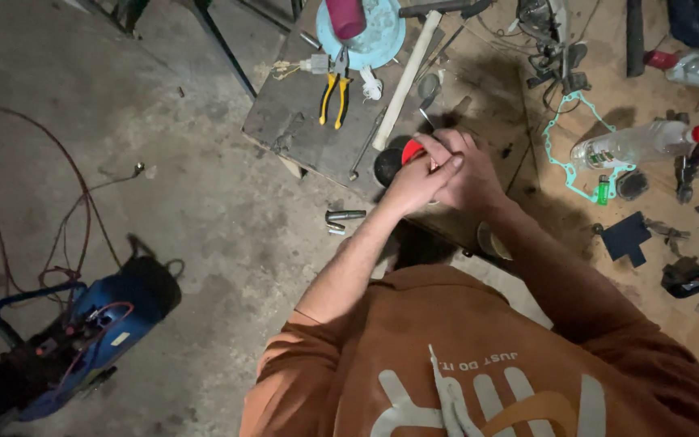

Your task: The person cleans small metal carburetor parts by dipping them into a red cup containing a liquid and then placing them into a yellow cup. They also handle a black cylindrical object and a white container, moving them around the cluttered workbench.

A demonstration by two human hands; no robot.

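Both my hands meet over the dark wooden workbench (pixel 301 121). My left hand (pixel 416 184) and my right hand (pixel 472 168) are closed together around a small red round cap (pixel 411 150), which shows only at its upper left edge. What the cap sits on is hidden by my fingers. A black round container (pixel 386 167) stands just left of my hands, touching or nearly touching them. My orange sleeves and shirt fill the lower part of the view.
On the bench lie yellow-handled pliers (pixel 333 99), a wooden-handled hammer (pixel 404 81), and a light blue plate (pixel 382 40) with a maroon cup (pixel 346 16). To the right are a clear bottle (pixel 637 144), a teal gasket (pixel 566 166) and a green lighter (pixel 603 190). A blue machine (pixel 91 328) with cables stands on the concrete floor.
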